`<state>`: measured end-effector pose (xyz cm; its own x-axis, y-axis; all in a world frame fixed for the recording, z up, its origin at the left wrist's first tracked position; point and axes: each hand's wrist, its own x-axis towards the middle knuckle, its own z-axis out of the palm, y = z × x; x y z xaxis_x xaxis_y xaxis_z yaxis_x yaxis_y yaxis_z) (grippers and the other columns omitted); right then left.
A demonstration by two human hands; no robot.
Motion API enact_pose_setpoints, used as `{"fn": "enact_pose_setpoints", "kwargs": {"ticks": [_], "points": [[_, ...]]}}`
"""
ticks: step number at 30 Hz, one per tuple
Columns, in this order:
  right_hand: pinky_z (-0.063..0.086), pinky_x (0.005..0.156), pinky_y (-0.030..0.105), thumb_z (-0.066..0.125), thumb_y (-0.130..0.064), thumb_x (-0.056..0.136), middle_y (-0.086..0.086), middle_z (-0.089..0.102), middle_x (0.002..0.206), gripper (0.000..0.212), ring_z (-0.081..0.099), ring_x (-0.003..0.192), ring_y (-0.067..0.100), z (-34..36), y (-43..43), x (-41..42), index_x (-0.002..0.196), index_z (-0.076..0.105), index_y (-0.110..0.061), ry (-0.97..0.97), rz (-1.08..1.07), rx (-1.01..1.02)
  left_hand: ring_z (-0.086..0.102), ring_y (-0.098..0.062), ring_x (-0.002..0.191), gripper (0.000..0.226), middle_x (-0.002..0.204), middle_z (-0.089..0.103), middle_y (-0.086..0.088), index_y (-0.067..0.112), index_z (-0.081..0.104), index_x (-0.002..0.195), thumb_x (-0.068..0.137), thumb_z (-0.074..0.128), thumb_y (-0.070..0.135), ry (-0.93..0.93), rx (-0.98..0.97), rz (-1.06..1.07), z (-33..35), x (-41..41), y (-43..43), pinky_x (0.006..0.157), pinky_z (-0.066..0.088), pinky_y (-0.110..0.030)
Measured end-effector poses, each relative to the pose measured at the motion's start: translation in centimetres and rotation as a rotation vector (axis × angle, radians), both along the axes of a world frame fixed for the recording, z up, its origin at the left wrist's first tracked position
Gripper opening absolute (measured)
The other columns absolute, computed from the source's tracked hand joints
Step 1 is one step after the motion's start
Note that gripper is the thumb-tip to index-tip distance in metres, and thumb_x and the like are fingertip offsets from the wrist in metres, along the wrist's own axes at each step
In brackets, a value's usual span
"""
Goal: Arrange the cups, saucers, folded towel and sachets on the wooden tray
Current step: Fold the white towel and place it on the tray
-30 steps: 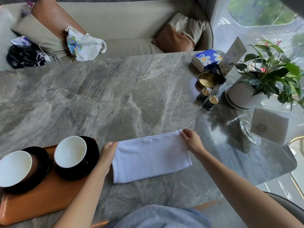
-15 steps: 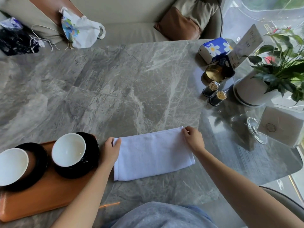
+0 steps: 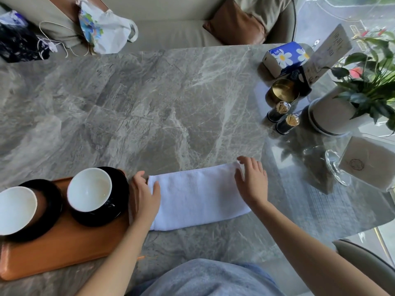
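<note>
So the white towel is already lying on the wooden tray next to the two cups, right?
Not quite. The head view shows the white towel lying on the marble table, just right of the wooden tray, with the left hand and right hand on its ends. The two cups are on the tray.

A white folded towel (image 3: 198, 197) is laid flat on the grey marble table (image 3: 149, 107), just beside the wooden tray (image 3: 64, 253). Its left end is covered by the left hand (image 3: 144, 197), its right end by the right hand (image 3: 252, 180) — both flat, fingers spread. Two white cups (image 3: 88, 189) on black saucers (image 3: 111, 214) are carried on the tray — a potted plant (image 3: 363, 86) is seen far right
</note>
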<state>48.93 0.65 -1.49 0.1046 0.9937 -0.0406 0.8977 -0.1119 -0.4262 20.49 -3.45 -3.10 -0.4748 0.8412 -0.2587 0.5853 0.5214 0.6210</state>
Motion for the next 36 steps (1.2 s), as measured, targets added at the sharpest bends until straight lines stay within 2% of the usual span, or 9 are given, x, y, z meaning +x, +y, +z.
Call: {"fn": "enact_pose_setpoints", "kwargs": {"ticks": [3,5,8,10,14,20,27,33,36], "points": [[0.034,0.106,0.045,0.056,-0.026,0.086,0.003,0.048,0.141,0.048,0.038,0.126,0.022,-0.1,-1.4,-1.9,0.132,0.045,-0.018,-0.103,0.270,0.087,0.041,-0.029,0.121,0.053,0.135,0.048,-0.013,0.010,0.042,0.131,0.082,0.055,0.025,0.300,0.148,-0.273,0.5,2.0,-1.9,0.102,0.033,-0.050],[0.013,0.118,0.047,0.049,-0.029,0.091,0.000,0.027,0.156,0.056,0.019,0.144,0.017,-0.9,-2.8,-4.0,0.144,0.034,-0.017,-0.063,0.468,-0.034,0.030,-0.018,0.132,0.054,0.145,0.044,-0.008,0.013,0.043,0.135,0.083,0.045,0.029,0.299,0.190,-0.521,0.2,4.1,-2.5,0.110,0.020,-0.046],[-0.008,0.118,0.042,0.029,-0.031,0.097,-0.008,-0.003,0.157,0.057,-0.009,0.146,0.009,-2.8,-5.1,-6.9,0.151,0.012,-0.020,0.000,0.638,-0.144,0.017,-0.010,0.140,0.058,0.152,0.028,0.001,0.017,0.037,0.141,0.085,0.035,0.030,0.275,0.096,-0.668,-0.8,6.1,-2.8,0.112,0.004,-0.043],[-0.004,0.119,0.044,0.027,-0.032,0.099,-0.007,-0.001,0.158,0.056,-0.006,0.147,0.011,-3.9,-6.1,-7.4,0.151,0.011,-0.020,-0.026,0.646,-0.160,0.019,-0.013,0.143,0.058,0.153,0.021,0.003,0.019,0.033,0.143,0.087,0.032,0.033,0.344,-0.015,-0.692,-1.7,5.9,-3.1,0.112,0.004,-0.043],[0.008,0.117,0.048,0.035,-0.040,0.097,-0.001,0.016,0.157,0.058,0.015,0.146,0.016,-4.6,-5.9,-6.8,0.149,0.023,-0.017,-0.086,0.646,-0.103,0.024,-0.017,0.142,0.061,0.154,0.029,-0.002,0.022,0.033,0.144,0.087,0.032,0.044,0.473,-0.133,-0.738,-2.3,4.9,-3.6,0.113,0.008,-0.042],[0.003,0.118,0.043,0.028,-0.050,0.095,-0.004,0.010,0.159,0.065,0.006,0.147,0.011,-4.7,-4.1,-1.5,0.151,0.014,-0.020,-0.184,0.487,-0.160,0.020,-0.017,0.144,0.063,0.154,0.027,-0.004,0.022,0.032,0.144,0.087,0.030,0.049,0.474,-0.145,-0.638,-1.8,4.5,-3.6,0.114,0.020,-0.046],[-0.005,0.119,0.041,0.021,-0.052,0.095,-0.005,0.003,0.160,0.066,-0.005,0.148,0.010,-4.7,-3.9,1.0,0.152,0.001,-0.024,-0.241,0.458,-0.221,0.030,-0.029,0.140,0.068,0.152,0.028,-0.017,0.011,0.033,0.143,0.087,0.027,0.049,0.531,-0.173,-0.589,-1.7,3.3,-3.5,0.112,0.012,-0.046],[-0.006,0.119,0.042,0.019,-0.052,0.095,-0.005,0.000,0.160,0.066,-0.005,0.148,0.011,-4.3,-3.8,1.0,0.151,-0.002,-0.024,-0.217,0.470,-0.216,0.031,-0.029,0.139,0.070,0.152,0.030,-0.015,0.011,0.035,0.143,0.085,0.027,0.051,0.516,-0.182,-0.601,-1.4,3.3,-3.4,0.112,0.015,-0.048],[-0.010,0.119,0.043,0.020,-0.051,0.095,-0.007,-0.003,0.160,0.066,-0.008,0.147,0.010,-3.9,-3.9,0.6,0.152,0.000,-0.024,-0.212,0.460,-0.212,0.024,-0.027,0.142,0.073,0.155,0.024,-0.013,0.013,0.030,0.144,0.085,0.023,0.053,0.494,-0.182,-0.590,-1.5,3.3,-3.4,0.115,0.013,-0.049]]}}
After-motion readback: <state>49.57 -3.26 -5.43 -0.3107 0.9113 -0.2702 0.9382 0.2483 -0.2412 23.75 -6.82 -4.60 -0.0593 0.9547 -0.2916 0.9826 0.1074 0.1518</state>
